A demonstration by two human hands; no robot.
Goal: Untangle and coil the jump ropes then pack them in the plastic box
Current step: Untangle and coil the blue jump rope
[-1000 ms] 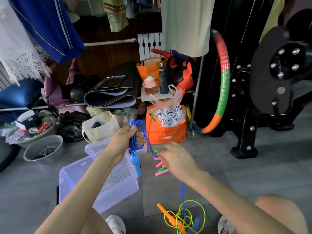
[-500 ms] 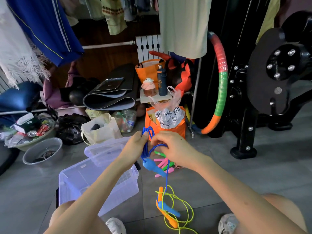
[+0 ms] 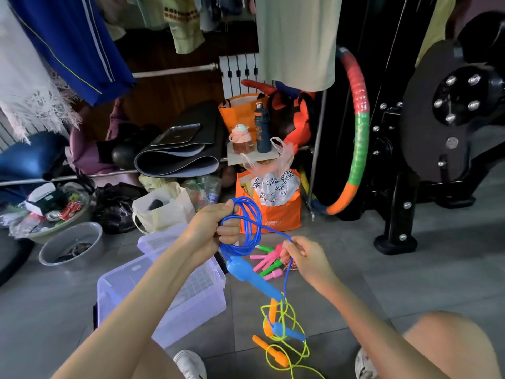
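Observation:
My left hand [image 3: 211, 228] grips several loops of a blue jump rope [image 3: 247, 225] held in the air, with one blue handle [image 3: 250, 276] dangling below the loops. My right hand [image 3: 303, 255] pinches the free blue strand, which runs down to the second blue handle [image 3: 287, 330] on the floor. That handle lies tangled in a yellow-green rope with orange handles [image 3: 276, 351]. Pink and green handles [image 3: 266, 262] lie on the floor behind my hands. The clear plastic box [image 3: 191, 305] sits open on the floor under my left forearm.
An orange bag [image 3: 273, 217] and a cream tote [image 3: 164, 212] stand just beyond the box. A grey basin [image 3: 72, 242] sits at left. A black machine foot [image 3: 396, 239] and a striped hoop [image 3: 358, 143] stand at right. My knees and shoes frame the bottom edge.
My right hand moved from beside my left hand out to the right and down, drawing the blue strand taut. The loops in my left hand stayed gripped; the dangling handle swung.

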